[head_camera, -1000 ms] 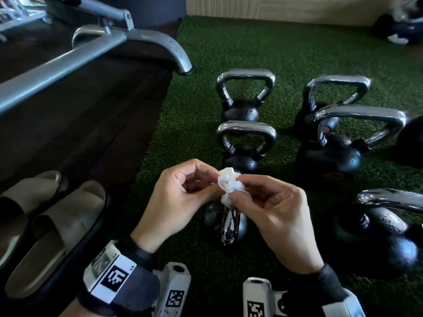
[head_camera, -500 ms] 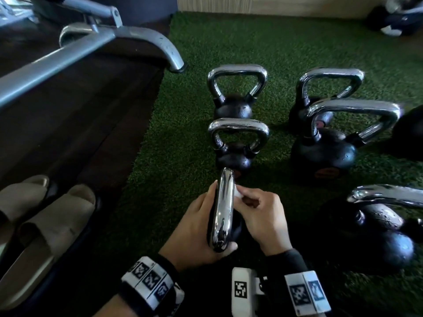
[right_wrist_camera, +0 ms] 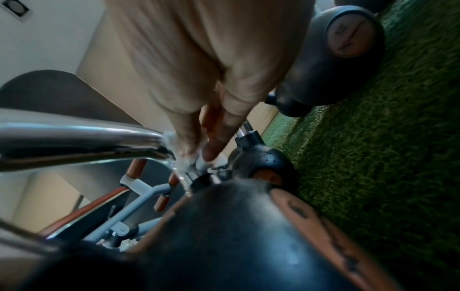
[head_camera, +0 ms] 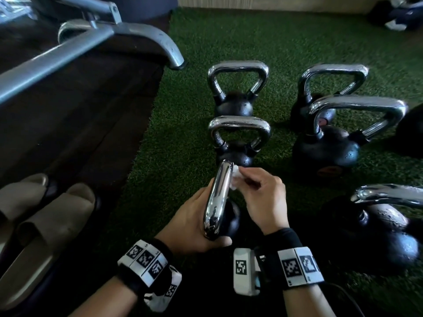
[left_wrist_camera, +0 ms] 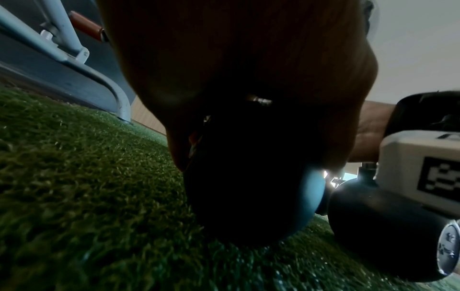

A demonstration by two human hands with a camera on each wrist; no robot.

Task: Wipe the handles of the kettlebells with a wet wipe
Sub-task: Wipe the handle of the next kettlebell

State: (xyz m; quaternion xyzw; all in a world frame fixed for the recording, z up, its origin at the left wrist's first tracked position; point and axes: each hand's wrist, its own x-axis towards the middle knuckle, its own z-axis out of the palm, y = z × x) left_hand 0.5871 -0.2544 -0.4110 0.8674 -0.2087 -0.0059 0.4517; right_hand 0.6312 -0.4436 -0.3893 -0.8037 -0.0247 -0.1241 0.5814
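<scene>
A small black kettlebell (head_camera: pixel 230 221) stands on the green turf in front of me, its chrome handle (head_camera: pixel 217 200) pointing away from me. My left hand (head_camera: pixel 194 223) wraps the bell's body from the left, thumb under the handle's near end. My right hand (head_camera: pixel 263 197) pinches a crumpled white wet wipe (head_camera: pixel 235 179) and presses it against the right side of the handle near its far end. The right wrist view shows the wipe (right_wrist_camera: pixel 181 157) bunched at the handle's bend (right_wrist_camera: pixel 99 141). The left wrist view is mostly dark palm over the bell (left_wrist_camera: pixel 248 196).
Several more chrome-handled kettlebells stand on the turf: two ahead (head_camera: pixel 238 138) (head_camera: pixel 235 88), larger ones to the right (head_camera: pixel 338 138) (head_camera: pixel 377 225). A grey bench frame (head_camera: pixel 91 40) lies on dark flooring at left. A pair of beige slippers (head_camera: pixel 41 216) sits near left.
A second ago both hands held the wipe up above the kettlebell. Since then the left hand dropped to hold the bell and the right brought the wipe against the handle, sliding toward its far end.
</scene>
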